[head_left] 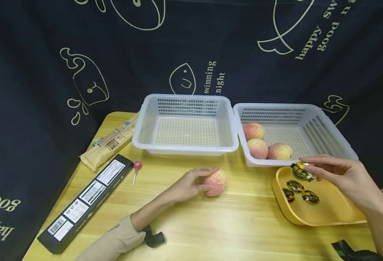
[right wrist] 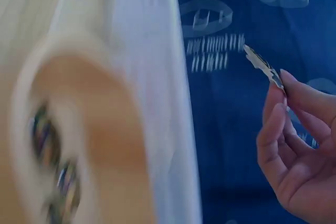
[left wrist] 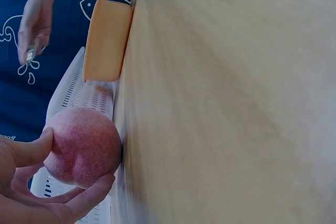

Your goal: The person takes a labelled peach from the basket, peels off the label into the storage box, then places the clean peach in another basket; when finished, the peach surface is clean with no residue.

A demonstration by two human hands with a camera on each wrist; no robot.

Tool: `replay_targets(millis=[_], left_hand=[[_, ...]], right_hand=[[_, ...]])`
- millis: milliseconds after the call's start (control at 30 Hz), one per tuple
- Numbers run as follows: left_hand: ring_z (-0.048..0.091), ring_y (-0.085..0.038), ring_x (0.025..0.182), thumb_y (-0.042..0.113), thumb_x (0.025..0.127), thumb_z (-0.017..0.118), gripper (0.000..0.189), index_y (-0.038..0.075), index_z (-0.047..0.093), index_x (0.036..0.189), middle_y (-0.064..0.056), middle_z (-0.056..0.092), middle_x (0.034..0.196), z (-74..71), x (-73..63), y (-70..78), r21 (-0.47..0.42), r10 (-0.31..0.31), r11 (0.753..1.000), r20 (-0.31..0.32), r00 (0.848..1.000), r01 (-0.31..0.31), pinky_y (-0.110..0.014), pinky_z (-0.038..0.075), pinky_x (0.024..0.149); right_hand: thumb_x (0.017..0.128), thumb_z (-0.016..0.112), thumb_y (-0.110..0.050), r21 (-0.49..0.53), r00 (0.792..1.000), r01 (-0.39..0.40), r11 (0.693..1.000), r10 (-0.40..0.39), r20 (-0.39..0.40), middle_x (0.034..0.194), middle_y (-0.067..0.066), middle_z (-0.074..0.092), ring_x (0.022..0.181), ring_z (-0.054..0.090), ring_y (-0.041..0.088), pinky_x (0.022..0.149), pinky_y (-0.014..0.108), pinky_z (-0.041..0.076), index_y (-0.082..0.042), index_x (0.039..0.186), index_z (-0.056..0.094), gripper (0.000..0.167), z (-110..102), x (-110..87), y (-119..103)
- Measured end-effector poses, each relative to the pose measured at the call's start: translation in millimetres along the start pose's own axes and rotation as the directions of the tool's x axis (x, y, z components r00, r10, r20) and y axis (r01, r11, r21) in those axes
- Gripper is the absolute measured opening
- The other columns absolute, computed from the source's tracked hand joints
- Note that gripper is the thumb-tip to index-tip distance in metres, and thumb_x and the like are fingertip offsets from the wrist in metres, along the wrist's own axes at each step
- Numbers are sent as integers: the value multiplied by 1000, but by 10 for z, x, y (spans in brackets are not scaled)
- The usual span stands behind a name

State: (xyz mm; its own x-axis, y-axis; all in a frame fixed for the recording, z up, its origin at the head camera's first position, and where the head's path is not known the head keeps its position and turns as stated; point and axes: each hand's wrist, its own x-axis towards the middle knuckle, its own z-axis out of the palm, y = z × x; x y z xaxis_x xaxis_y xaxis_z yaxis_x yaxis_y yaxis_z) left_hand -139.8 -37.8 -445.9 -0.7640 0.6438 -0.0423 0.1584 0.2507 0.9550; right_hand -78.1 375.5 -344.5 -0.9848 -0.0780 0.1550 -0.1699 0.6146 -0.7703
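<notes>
A pink and yellow peach is on the table's middle, and my left hand grips it from the left side. Close up in the left wrist view, thumb and fingers curl round this peach. My right hand pinches a small black and gold wrapped packet by its edge, above the yellow tray. Seen edge-on in the right wrist view, the packet sits between thumb and fingers. Several similar packets lie inside the tray.
An empty white basket stands at the back. Beside it, a second white basket contains three peaches. On the left lie a long black box, a pink lollipop and a tan package. Dark patterned cloth hangs behind.
</notes>
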Motion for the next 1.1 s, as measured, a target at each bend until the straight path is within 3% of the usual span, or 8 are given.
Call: replay_targets(millis=[133, 267, 467, 600, 833, 1000, 1067, 1100], left_hand=[[45, -32, 145, 2, 100, 64, 62, 23, 48, 156, -13, 44, 160, -18, -2, 1, -35, -2, 999, 16, 1000, 3, -45, 47, 115], [47, -35, 143, 0, 100, 62, 63, 24, 46, 157, -15, 43, 160, -33, 3, 20, -50, -13, 999, 41, 999, 15, -40, 51, 111], [48, -41, 141, 1, 101, 60, 62, 23, 44, 158, -18, 41, 159, -32, 18, 38, -60, -18, 998, 67, 998, 22, -39, 55, 107], [48, -40, 140, 2, 102, 60, 61, 23, 45, 157, -17, 41, 159, -33, 21, 32, -63, -29, 997, 72, 997, 34, -40, 55, 106], [45, -39, 145, 2, 100, 62, 62, 24, 47, 156, -16, 42, 160, -44, 46, 44, -55, -36, 998, 66, 997, 40, -47, 47, 115], [43, -39, 147, -2, 99, 61, 65, 25, 47, 156, -17, 42, 160, -43, 70, 61, -36, -48, 998, 71, 996, 51, -46, 46, 116], [43, -41, 147, -5, 99, 60, 66, 25, 47, 156, -18, 42, 159, -42, 80, 74, -35, -50, 998, 75, 996, 53, -44, 49, 113], [44, -41, 146, -6, 98, 59, 66, 26, 48, 156, -19, 42, 159, -42, 85, 79, -36, -50, 998, 77, 996, 53, -43, 51, 111]], right_hand=[[100, 66, -6, -25, 990, -138, 990, 138, 20, 106, -27, 74, 78, 69, 3, 67, 17, 53, -4, 129, 71, 30, -282, -101, 533], [102, 67, -21, -51, 950, -303, 952, 305, 60, 102, -39, 66, 82, 67, -4, 68, 19, 56, -18, 126, 75, 26, -385, -149, 979], [102, 68, -21, -55, 933, -349, 935, 353, 68, 95, -39, 65, 78, 67, -4, 65, 22, 58, -23, 116, 80, 19, -359, -167, 1333], [100, 68, -12, -45, 941, -325, 945, 328, 86, 93, -35, 68, 80, 65, -9, 65, 21, 59, -10, 111, 80, 17, -312, -140, 1406], [98, 72, -15, -274, 954, -255, 927, 288, 87, 93, -24, 72, 80, 58, -14, 63, 18, 54, 14, 117, 69, 35, -294, -106, 1401], [104, 64, -24, -482, 922, -164, 861, 308, 237, 123, 37, 65, 103, 71, 36, 74, 34, 59, 16, 134, 57, 51, -567, -20, 1113], [106, 60, -29, -524, 915, -164, 836, 328, 237, 124, 36, 66, 103, 69, 44, 74, 39, 59, 14, 138, 54, 54, -756, 27, 970], [107, 59, -28, -517, 928, -164, 840, 310, 209, 118, 22, 73, 99, 72, 31, 72, 38, 59, 13, 137, 54, 51, -846, 50, 924]])
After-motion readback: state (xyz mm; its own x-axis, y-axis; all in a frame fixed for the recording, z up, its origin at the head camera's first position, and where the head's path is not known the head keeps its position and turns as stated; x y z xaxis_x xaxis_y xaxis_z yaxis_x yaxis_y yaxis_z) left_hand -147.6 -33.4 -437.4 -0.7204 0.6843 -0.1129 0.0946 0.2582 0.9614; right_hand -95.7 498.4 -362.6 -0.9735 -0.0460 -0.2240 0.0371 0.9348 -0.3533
